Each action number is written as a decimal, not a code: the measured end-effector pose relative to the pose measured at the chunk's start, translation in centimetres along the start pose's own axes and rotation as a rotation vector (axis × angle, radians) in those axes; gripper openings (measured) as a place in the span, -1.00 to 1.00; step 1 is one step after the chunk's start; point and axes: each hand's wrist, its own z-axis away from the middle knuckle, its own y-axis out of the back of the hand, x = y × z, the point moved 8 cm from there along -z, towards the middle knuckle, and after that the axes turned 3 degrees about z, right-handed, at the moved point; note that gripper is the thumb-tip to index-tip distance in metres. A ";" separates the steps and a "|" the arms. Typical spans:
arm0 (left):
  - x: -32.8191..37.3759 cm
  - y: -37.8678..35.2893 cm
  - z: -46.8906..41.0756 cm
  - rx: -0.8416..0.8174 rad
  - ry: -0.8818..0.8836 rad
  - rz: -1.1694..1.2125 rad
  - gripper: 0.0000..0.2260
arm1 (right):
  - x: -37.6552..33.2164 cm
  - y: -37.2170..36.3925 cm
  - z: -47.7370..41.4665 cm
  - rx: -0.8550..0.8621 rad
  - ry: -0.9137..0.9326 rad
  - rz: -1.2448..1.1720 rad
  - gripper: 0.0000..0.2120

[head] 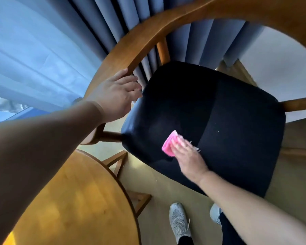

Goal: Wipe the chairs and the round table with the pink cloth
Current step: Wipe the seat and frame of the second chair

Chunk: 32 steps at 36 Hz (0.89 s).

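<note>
**A:** Where is the pink cloth (pixel 167 147)?

**B:** It's folded small on the black chair seat (pixel 228 112), pinned under the right hand (pixel 188 157). The fingers (pixel 182 145) lie straight and close together on top, pressing it flat rather than gripping it. Part of the cloth pokes out on the thumb side.

**A:** And the left hand (pixel 116 93)?

**B:** It's braced on the chair's curved wooden rail (pixel 148 38). Its fingers (pixel 133 84) are loosely spread and nearly straight, with the tips just beside the seat's corner. I can't tell whether they wrap the rail.

**A:** What could go wrong from here?

**B:** Mostly slip. A flat press has no real hold, so on a quick stroke the fingers could ride over the cloth and leave it bunched behind them. The folded pad is also small, so a stroke may miss strips of the seat.

**A:** Anything else?

**B:** There are pale specks (pixel 217 131) beyond the fingertips. A hard sweep could flick them onto the floor (pixel 166 188) instead of lifting them. If the bracing hand eases off while the right hand pushes, the chair might skid. The round worktop (pixel 69 200) sits close under the left forearm and looks unwiped. Using the same dirty fold there could drag grit across the wood.
</note>
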 end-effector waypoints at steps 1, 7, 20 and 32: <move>0.0 0.0 0.0 0.005 -0.003 0.001 -0.70 | -1.0 -0.6 0.8 -0.011 0.023 -0.018 -0.53; 0.1 0.1 -0.1 -0.009 0.013 0.002 -0.68 | -7.1 -3.7 6.8 -0.116 0.368 -0.004 -0.52; 2.3 1.3 0.5 0.059 -0.003 -0.019 -0.71 | -4.6 3.4 6.8 0.059 0.399 0.014 -0.58; 12.2 -6.3 0.4 -0.146 0.262 0.303 -0.52 | 10.8 11.1 0.4 0.155 0.066 0.052 -0.63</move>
